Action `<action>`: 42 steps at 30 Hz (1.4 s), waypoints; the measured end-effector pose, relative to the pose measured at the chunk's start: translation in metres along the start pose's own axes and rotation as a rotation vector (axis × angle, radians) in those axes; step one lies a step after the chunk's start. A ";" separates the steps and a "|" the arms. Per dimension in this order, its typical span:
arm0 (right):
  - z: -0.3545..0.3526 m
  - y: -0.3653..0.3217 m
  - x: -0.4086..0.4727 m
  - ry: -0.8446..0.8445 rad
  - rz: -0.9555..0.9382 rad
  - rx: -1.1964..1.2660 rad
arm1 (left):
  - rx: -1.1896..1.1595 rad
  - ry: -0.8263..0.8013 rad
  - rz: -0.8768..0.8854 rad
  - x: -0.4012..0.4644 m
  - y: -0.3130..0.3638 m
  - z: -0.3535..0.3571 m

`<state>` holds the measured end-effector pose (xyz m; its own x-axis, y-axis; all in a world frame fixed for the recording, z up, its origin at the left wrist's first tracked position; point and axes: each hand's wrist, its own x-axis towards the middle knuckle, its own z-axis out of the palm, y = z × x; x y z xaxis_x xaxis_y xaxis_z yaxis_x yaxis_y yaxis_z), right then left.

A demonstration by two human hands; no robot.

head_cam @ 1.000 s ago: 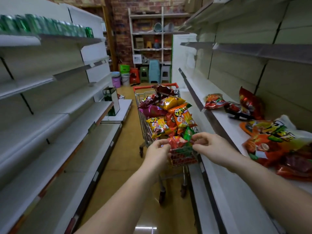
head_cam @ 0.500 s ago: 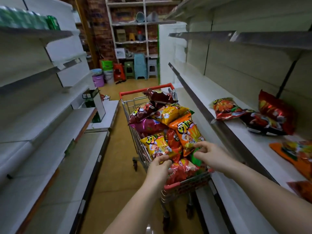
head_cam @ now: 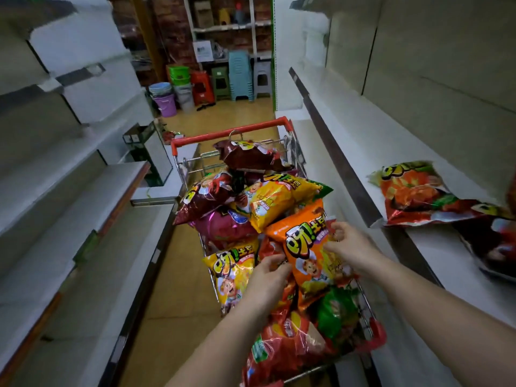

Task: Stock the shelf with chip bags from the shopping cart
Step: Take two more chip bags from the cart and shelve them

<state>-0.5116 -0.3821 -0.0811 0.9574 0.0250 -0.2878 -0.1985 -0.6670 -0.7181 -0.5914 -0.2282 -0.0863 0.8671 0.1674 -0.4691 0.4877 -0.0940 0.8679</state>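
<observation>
Two hands (head_cam: 310, 261) grip one orange chip bag (head_cam: 307, 247).

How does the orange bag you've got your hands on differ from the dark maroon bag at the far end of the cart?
The orange bag is bright orange with a cartoon child; the maroon bag is dark brownish red. The orange bag sits near the cart's middle, gripped by the left hand and right hand; the maroon bag lies untouched on top of the pile beside the red handle. Both are puffed, sealed snack bags with similar yellow logos.
</observation>
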 end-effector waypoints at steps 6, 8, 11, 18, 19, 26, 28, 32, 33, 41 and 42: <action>0.004 0.023 0.059 -0.092 0.023 -0.006 | 0.046 0.007 -0.149 0.060 0.003 0.032; 0.007 0.031 0.072 -0.162 0.033 0.012 | 0.052 0.015 -0.183 0.072 0.003 0.039; 0.010 0.040 0.083 -0.249 0.046 0.127 | 0.054 0.042 -0.218 0.085 0.003 0.045; 0.009 0.044 0.090 -0.415 0.033 0.191 | -0.019 0.031 -0.262 0.095 0.003 0.053; 0.005 0.043 0.092 -0.422 0.036 0.198 | -0.022 0.030 -0.262 0.094 0.005 0.053; -0.035 0.020 0.084 -0.482 0.079 0.443 | -0.057 -0.103 -0.180 0.072 0.021 0.034; -0.038 0.008 0.080 -0.509 0.081 0.538 | -0.121 -0.118 -0.140 0.068 0.029 0.024; -0.024 -0.021 0.076 -0.450 0.015 0.595 | -0.171 -0.102 -0.020 0.069 0.047 0.006; -0.019 -0.028 0.076 -0.434 0.002 0.609 | -0.198 -0.108 0.001 0.069 0.052 0.000; 0.021 -0.060 0.107 -0.280 0.270 0.704 | -0.228 0.105 0.128 0.084 0.080 -0.067; 0.028 -0.063 0.112 -0.240 0.322 0.720 | -0.223 0.124 0.137 0.087 0.081 -0.073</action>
<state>-0.3974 -0.3164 -0.0858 0.7756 0.1270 -0.6183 -0.6200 -0.0303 -0.7840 -0.4841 -0.1493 -0.0444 0.8977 0.2884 -0.3331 0.3202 0.0921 0.9429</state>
